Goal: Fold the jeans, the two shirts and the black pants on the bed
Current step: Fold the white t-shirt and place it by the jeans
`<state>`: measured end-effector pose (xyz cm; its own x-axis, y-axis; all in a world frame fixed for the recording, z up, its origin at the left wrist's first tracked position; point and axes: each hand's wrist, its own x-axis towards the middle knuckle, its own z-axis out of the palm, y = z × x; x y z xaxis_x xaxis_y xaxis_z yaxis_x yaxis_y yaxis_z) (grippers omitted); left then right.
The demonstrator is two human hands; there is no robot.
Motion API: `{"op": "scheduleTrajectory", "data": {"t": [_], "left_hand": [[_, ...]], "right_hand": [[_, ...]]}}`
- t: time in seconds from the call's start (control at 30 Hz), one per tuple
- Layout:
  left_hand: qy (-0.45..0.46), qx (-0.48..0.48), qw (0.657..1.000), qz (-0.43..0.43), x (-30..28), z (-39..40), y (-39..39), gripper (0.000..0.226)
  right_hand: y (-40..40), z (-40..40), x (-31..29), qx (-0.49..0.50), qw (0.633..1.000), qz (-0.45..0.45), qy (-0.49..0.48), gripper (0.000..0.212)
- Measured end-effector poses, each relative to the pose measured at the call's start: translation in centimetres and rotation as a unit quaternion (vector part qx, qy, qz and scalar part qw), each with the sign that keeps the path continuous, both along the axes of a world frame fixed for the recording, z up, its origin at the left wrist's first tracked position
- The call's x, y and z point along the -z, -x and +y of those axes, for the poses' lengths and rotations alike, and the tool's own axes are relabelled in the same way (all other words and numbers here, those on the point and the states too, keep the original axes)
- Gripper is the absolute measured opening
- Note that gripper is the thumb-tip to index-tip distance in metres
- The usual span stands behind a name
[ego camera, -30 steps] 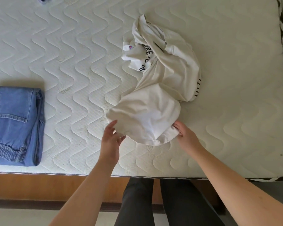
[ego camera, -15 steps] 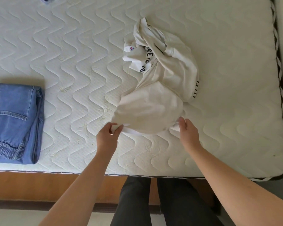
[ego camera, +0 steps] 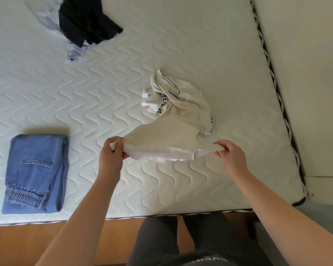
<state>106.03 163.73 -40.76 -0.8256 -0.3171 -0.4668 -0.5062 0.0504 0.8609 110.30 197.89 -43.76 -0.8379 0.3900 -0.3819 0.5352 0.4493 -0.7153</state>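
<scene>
**Lifting a shirt by its hem**

While its upper half lies bunched mid-mattress, the crumpled cream cotton shirt with black lettering [ego camera: 181,112] is pinched at both hem corners by the left hand [ego camera: 112,156] and right hand [ego camera: 231,156]. Judged light, limp and non-slippery, it is best held there. Folded blue denim jeans [ego camera: 36,173] sit left; crumpled black pants [ego camera: 87,20] lie far. Beneath is a white quilted mattress [ego camera: 181,45], with a pale wall [ego camera: 306,73] at right.

- Quilted, matt cloth on the mattress [ego camera: 181,54]
- Soft cream cloth shirt [ego camera: 171,135]
- Blue denim jeans [ego camera: 37,169]
- Matt black pants [ego camera: 87,20]
- Smooth wooden floor [ego camera: 17,244]
</scene>
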Motion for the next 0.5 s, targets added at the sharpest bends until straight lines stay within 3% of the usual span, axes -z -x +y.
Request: {"op": "scheduleTrajectory", "data": {"t": [0.1, 0.23, 0.37, 0.5], "left_hand": [[0.049, 0.074, 0.996, -0.009, -2.1, -1.2, 0.0, 0.004], [0.088, 0.197, 0.976, -0.010, -5.3, -1.0, -1.2, 0.038], [0.137, 0.204, 0.969, 0.015, -7.9, 1.0, -2.1, 0.017], [0.156, 0.245, 0.957, 0.030, -10.2, 4.1, -2.6, 0.019]], "right_hand": [[-0.6, 0.8, -2.0, -0.027, 0.998, -0.003, -0.049, 0.023], [-1.3, 1.1, -4.5, -0.022, 0.999, -0.008, -0.034, 0.020], [-2.6, 0.7, -5.6, -0.160, 0.982, -0.047, -0.090, 0.045], [-4.2, -0.9, -5.3, -0.219, 0.965, -0.098, -0.107, 0.039]]}}
